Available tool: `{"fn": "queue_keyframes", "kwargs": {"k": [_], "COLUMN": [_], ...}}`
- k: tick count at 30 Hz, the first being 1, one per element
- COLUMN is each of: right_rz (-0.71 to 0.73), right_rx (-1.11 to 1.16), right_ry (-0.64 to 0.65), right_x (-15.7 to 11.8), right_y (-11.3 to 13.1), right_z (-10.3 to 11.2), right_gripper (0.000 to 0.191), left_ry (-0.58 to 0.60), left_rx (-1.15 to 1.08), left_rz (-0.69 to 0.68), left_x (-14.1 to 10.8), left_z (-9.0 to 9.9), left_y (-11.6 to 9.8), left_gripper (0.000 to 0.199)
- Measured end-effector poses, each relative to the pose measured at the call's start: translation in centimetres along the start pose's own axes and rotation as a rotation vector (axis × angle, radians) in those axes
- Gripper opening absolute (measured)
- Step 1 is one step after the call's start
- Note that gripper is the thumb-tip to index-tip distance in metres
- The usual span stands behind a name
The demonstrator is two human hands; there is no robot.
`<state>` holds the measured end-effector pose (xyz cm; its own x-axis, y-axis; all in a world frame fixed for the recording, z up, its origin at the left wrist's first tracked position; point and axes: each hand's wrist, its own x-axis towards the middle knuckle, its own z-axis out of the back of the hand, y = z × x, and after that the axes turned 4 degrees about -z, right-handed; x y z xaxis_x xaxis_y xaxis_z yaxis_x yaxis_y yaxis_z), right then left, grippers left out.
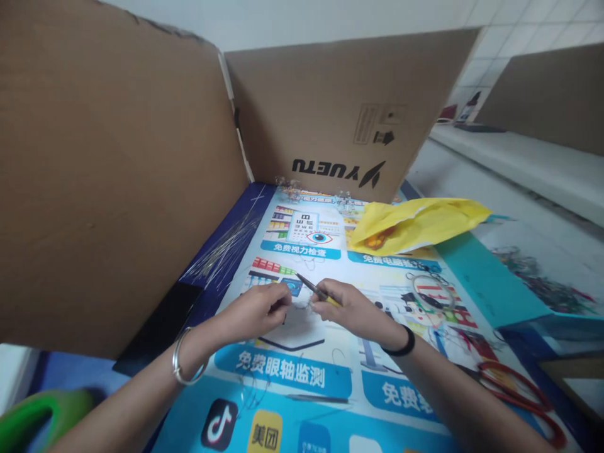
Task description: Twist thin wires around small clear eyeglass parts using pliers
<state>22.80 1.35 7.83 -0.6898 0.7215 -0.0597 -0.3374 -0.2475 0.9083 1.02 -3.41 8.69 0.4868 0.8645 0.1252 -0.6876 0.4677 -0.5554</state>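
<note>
My right hand (346,305) is closed around a pair of slim needle-nose pliers (309,284), with dark pointed jaws and a bit of yellow handle showing. The jaws point up and left, above the printed poster sheet (292,412). Just left of it, my left hand (264,308) is closed with the fingers curled in; what it pinches, if anything, is too small to make out. Between the two hands a faint, thin wire-like piece (306,306) shows, blurred. Bundled straight thin wires (226,245) lie beyond my left hand.
Cardboard panels (117,170) stand at the left and back (330,107). A yellow bag (419,223) lies at back right, near a clear tape roll (431,292). Red-handled scissors (516,384) rest at right, a green ring-shaped object (61,412) at lower left. Clear beaded pieces (344,200) sit behind.
</note>
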Motion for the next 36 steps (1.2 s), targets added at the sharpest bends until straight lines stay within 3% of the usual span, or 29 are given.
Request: {"fn": "queue_keyframes", "kwargs": {"k": [7,15,23,29,36], "right_rz": [-0.049,-0.054,0.002,-0.004,-0.022], "right_rx": [0.219,0.301,0.435,0.508,0.49], "right_ry": [-0.115,-0.182,-0.326,-0.377,-0.385], "right_x": [0.3,1.0,2.2,2.3,2.2], "right_y": [-0.4,-1.3,-3.2,-3.7,-3.7], "right_z": [2.3,3.0,1.2,0.2,-0.2], "right_gripper": [0.02,0.021,0.024,0.026,0.026], "left_ry": [-0.037,0.009,-0.052,-0.138,-0.134], "left_rx": [-0.144,-0.359,-1.072,-1.197,-1.226], "left_rz": [0.009,0.057,0.313,0.328,0.295], "left_x": [4.3,7.1,7.4,7.3,7.1], "left_z": [0.2,-0.1,-3.4,-4.7,-5.2], "left_y": [-1.5,-0.6,0.5,0.4,0.6], "left_gripper": [0.009,0.013,0.021,0.021,0.02]}}
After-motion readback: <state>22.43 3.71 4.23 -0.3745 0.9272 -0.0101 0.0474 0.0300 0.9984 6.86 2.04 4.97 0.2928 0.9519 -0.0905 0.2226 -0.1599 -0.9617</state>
